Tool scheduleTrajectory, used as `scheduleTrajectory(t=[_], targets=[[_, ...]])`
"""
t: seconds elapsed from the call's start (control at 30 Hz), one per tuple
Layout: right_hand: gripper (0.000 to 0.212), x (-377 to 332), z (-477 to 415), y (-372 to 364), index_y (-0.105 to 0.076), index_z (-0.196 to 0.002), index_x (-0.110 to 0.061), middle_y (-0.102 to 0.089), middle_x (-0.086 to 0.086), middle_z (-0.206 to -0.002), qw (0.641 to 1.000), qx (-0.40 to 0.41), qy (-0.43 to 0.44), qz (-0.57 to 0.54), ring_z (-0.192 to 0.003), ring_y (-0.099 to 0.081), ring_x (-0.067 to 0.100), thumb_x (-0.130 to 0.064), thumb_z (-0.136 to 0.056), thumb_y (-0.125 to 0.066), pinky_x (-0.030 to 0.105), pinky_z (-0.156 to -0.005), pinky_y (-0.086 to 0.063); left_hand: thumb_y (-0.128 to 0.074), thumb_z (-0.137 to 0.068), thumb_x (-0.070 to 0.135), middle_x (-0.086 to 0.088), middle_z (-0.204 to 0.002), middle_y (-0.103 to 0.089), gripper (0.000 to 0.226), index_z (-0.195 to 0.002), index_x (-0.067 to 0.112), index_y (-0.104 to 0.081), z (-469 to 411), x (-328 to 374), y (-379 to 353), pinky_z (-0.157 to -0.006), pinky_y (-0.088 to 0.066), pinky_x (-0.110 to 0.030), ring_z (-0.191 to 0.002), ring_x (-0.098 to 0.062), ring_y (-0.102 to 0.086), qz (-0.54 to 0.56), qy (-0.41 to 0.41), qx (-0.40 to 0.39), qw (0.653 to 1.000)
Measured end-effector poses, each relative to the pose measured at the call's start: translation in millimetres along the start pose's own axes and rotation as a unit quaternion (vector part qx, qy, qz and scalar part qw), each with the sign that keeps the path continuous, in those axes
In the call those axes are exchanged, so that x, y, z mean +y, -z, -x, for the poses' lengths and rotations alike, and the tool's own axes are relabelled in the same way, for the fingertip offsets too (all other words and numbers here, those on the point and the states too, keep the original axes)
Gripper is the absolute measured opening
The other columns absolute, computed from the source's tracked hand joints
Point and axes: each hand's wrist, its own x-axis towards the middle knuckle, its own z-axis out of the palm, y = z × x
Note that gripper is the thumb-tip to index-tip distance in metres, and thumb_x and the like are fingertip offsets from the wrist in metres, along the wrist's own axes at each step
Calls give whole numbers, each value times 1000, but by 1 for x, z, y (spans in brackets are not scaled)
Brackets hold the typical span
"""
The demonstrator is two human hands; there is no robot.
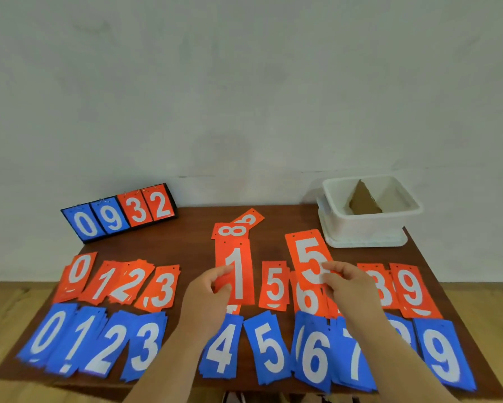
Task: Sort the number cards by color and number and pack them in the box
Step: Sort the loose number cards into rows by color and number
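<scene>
Pale grey-white wall (244, 82) filling upper half of view, plain, showing faint smudges. Dark reddish-brown wooden table (198, 216) standing close against wall, front edge running along bottom of view. Light wood-plank floor (8, 315) showing on either side of table, meeting wall in straight line. Soft even light falling across everything, casting only weak shadows on wall behind table.

Soft even light, slight blur, edges bowed
</scene>
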Motion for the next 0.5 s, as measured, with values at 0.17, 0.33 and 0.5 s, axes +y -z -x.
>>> scheduleTrajectory(t=[0.17,0.33,0.5], targets=[[18,-2,13,-26,-74,-103,-34,-76,-6,-84,999,-32,15,39,-72,-70,36,-19,-96,-66,34,-58,-54,-57,-103,15,5,-149,-52,38,-137,32,-60,6,-28,25,-97,-45,-20,-137,-15,-47,9,11,28,1000],[23,-8,18,-86,-73,-106,-31,-73,5,-91,992,-90,43,80,-64,-63,19,-13,-94,-68,32,-58,-54,-59,-102,17,6,-147,-54,35,-132,34,-64,-2,-75,62,-108,-47,-35,-138,-18,-48,46,42,46,997],[27,-16,21,-195,-69,-107,-38,-69,-4,-101,983,-140,44,110,-75,-73,22,-14,-94,-69,35,-64,-64,-59,-100,16,11,-126,-64,33,-116,43,-66,-22,-147,133,-75,-61,-28,-102,-15,-66,70,92,69,991]])
